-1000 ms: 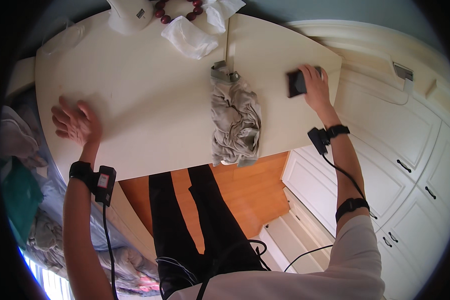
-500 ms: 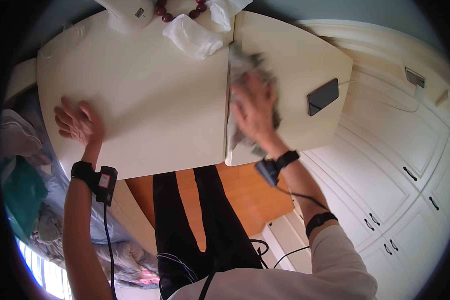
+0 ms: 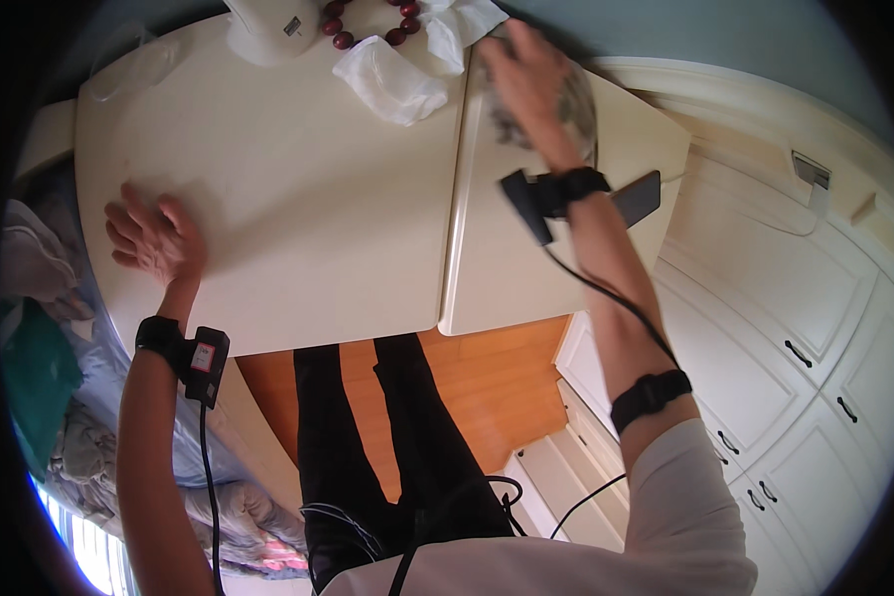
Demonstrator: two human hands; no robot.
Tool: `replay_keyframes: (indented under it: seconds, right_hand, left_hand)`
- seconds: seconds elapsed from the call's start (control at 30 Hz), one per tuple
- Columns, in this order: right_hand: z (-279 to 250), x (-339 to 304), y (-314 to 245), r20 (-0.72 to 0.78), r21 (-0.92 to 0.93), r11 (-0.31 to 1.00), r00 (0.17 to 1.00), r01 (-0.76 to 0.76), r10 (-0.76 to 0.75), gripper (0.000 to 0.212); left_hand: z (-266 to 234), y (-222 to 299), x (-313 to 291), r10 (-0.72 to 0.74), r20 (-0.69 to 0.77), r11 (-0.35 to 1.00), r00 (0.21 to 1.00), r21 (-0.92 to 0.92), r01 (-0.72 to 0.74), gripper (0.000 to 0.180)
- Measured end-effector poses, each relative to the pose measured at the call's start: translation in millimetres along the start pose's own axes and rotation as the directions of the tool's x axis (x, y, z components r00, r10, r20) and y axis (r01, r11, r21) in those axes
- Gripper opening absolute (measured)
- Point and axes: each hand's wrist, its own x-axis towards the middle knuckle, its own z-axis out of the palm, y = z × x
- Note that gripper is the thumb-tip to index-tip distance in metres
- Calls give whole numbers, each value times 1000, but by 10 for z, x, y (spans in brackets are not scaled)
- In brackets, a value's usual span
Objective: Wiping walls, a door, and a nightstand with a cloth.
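Observation:
A cream table [image 3: 308,238] with a seam running across its top lies in front of me. My right hand [image 3: 532,87] is at the far edge of its right section, pressing a crumpled grey patterned cloth [image 3: 578,111] against the surface. Its fingers are partly blurred and bent over the cloth. On the left side of the tabletop rests my left hand [image 3: 157,236], fingers apart and slightly curled, holding nothing. Partly behind my right forearm is a dark phone [image 3: 640,198] with a pale cable.
Along the far edge stand a white object [image 3: 268,28], a dark red bead bracelet [image 3: 344,40] and crumpled white tissue-like pieces [image 3: 389,81]. White cabinets [image 3: 755,268] line the right side. Bedding and a teal item [image 3: 38,382] lie at left. Cables hang from both wrist devices.
My right hand has slid the cloth away from me and slightly right, from beside the seam to the far edge. My forearm now covers part of the phone. My left hand stays put.

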Motion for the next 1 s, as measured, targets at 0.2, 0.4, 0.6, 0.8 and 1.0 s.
replay_keyframes:
  seconds: [0.2,0.4,0.6,0.8,1.0]
  right_hand:
    - [-3,-53,11,-160,-5,952,940,306,-303,36]
    - [-53,-989,-354,-93,-92,992,991,85,-93,46]
    - [-332,-2809,-607,185,-113,992,982,50,-28,44]
    - [-419,-1936,-228,287,-87,972,940,218,-185,46]
    - [-71,-112,229,-159,-116,990,985,-85,66,43]
  left_hand:
    - [36,5,5,3,-4,1000,1000,-8,-3,59]
    - [8,-23,12,-5,3,1000,1000,-4,5,59]
    - [24,58,-20,-18,-17,999,1000,-44,17,59]
    - [-64,13,19,-17,22,998,1000,-61,19,60]
    - [-29,74,14,-18,36,997,999,-79,21,59]
